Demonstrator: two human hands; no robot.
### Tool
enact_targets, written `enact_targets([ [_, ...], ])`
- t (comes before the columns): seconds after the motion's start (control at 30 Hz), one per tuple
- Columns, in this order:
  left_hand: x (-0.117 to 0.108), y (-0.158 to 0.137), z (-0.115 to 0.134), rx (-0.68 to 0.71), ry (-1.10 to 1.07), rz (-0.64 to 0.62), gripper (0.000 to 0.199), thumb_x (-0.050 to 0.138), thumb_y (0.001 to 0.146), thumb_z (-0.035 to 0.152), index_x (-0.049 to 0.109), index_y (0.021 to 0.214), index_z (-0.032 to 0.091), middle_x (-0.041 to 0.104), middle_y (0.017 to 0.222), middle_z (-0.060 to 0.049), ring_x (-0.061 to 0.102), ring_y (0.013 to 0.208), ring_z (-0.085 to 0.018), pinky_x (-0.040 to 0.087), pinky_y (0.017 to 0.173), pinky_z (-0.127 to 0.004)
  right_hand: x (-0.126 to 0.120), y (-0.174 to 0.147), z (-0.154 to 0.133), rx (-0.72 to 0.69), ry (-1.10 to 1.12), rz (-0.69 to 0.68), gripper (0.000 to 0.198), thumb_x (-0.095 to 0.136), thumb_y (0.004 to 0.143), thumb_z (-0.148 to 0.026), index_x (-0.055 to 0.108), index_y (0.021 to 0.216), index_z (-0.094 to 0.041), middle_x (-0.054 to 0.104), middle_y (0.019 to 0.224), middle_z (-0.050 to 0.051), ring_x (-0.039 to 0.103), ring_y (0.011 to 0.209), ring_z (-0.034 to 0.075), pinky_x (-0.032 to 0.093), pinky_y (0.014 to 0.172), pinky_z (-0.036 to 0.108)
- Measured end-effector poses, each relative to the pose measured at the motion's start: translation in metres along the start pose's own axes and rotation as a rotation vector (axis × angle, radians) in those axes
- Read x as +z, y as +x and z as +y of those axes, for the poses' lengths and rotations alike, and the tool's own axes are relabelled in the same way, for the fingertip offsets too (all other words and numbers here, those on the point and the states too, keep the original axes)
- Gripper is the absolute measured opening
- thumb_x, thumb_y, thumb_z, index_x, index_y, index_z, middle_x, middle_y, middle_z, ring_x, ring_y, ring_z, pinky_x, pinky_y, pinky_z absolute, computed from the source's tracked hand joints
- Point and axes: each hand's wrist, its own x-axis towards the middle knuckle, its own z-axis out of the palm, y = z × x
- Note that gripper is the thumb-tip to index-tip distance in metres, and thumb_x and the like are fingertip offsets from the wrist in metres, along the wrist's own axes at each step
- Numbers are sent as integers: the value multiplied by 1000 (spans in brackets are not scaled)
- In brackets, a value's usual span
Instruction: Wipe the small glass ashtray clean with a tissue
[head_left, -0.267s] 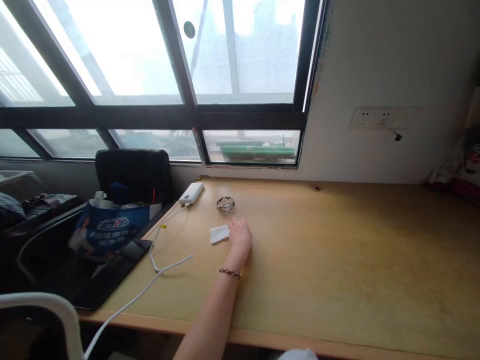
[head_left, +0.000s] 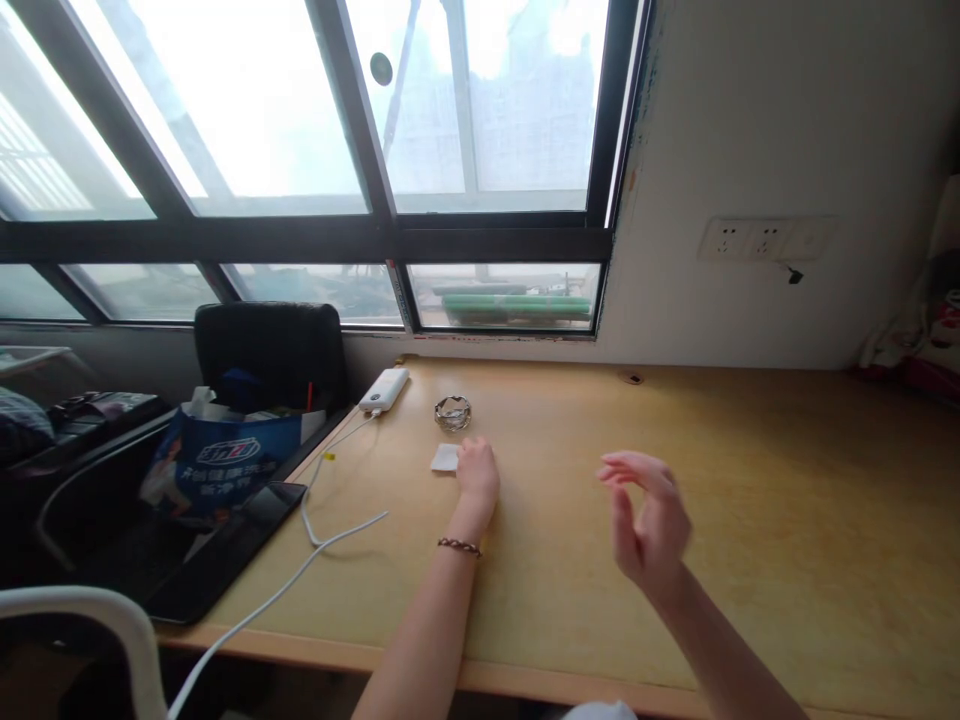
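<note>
My left hand (head_left: pixel 478 470), with a braided bracelet on its wrist, rests on the wooden desk (head_left: pixel 570 580). Its fingers are closed over the right edge of a small white piece of tissue or paper (head_left: pixel 445 458), which lies flat and partly hidden under them. My right hand (head_left: pixel 652 515) is raised over the desk farther right, holding nothing, its fingers bent and the thumb apart from them. Just behind the white piece stands a small round, shiny, glass-like dish (head_left: pixel 453 413), touched by neither hand.
A white power bank (head_left: pixel 384 390) with a white cable (head_left: pixel 330 538) lies along the desk's left edge. Left of it are a black chair (head_left: pixel 270 350), a blue bag (head_left: pixel 232 455) and a dark flat panel (head_left: pixel 225 560). Windows and a wall socket (head_left: pixel 750 238) are behind.
My right hand has come into view from the lower right. Less of the white piece shows beside my left hand, which has barely moved.
</note>
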Motion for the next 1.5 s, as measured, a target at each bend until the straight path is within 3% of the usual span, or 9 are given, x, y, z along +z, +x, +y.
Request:
enact_targets([
  [0.13, 3, -3, 13, 54, -576, -123, 16, 48, 69, 6, 62, 75, 12, 60, 80, -8, 54, 76, -16, 39, 68, -24, 31, -6, 42, 251, -6, -181, 21, 40, 81, -21, 50, 99, -20, 57, 89, 6, 56, 74, 15, 48, 66, 30],
  [0.27, 8, -22, 42, -109, -1546, -570, 19, 66, 59, 15, 62, 77, 11, 63, 75, -6, 57, 71, -15, 43, 67, -23, 46, -20, 66, 367, 3, -219, 44, 58, 68, -29, 46, 109, -19, 53, 105, 9, 52, 94, 22, 44, 78, 35],
  [0.37, 10, -35, 57, -226, -1821, -694, 21, 71, 55, 14, 61, 73, 10, 63, 75, -6, 58, 69, -12, 44, 67, -21, 46, -22, 64, 488, 94, -249, 57, 65, 60, -33, 44, 111, -20, 57, 101, 7, 54, 90, 22, 45, 76, 34],
  [0.53, 8, -37, 58, -196, -1900, -694, 19, 65, 64, 24, 61, 77, 11, 63, 85, -8, 59, 77, -13, 46, 72, -22, 42, -17, 58, 807, 414, -229, 47, 59, 66, -38, 45, 107, -18, 61, 72, 1, 55, 55, 15, 44, 44, 23],
  [0.7, 8, -39, 51, -73, -1528, -941, 31, 68, 61, 31, 63, 82, 8, 63, 80, -12, 60, 69, -15, 46, 64, -25, 43, -17, 65, 882, 524, -146, 51, 59, 66, -40, 42, 109, -17, 61, 73, 2, 54, 49, 13, 39, 35, 20],
  [0.87, 11, -43, 53, 0, -1477, -883, 30, 67, 60, 33, 62, 79, 9, 64, 79, -11, 59, 69, -16, 46, 65, -27, 44, -20, 74, 866, 465, -142, 45, 57, 67, -42, 48, 104, -18, 62, 85, 5, 60, 67, 17, 47, 53, 24],
  [1.1, 10, -43, 56, 10, -1577, -847, 31, 67, 60, 32, 61, 80, 10, 63, 82, -10, 59, 73, -18, 46, 70, -33, 38, -19, 78, 712, 271, -124, 44, 58, 67, -39, 52, 106, -19, 52, 105, 9, 60, 73, 16, 50, 57, 25],
  [1.27, 9, -45, 57, 6, -1577, -873, 34, 66, 61, 34, 61, 84, 9, 63, 84, -11, 59, 74, -18, 46, 71, -33, 38, -17, 76, 635, 242, -121, 33, 57, 70, -36, 59, 97, -18, 54, 104, 8, 58, 85, 19, 48, 73, 29],
  [1.5, 10, -45, 58, 43, -1558, -820, 32, 68, 59, 31, 62, 81, 9, 64, 83, -11, 59, 74, -18, 46, 74, -34, 38, -15, 70, 676, 301, -185, 33, 53, 73, -38, 60, 98, -17, 61, 97, 9, 58, 86, 21, 47, 73, 32],
])
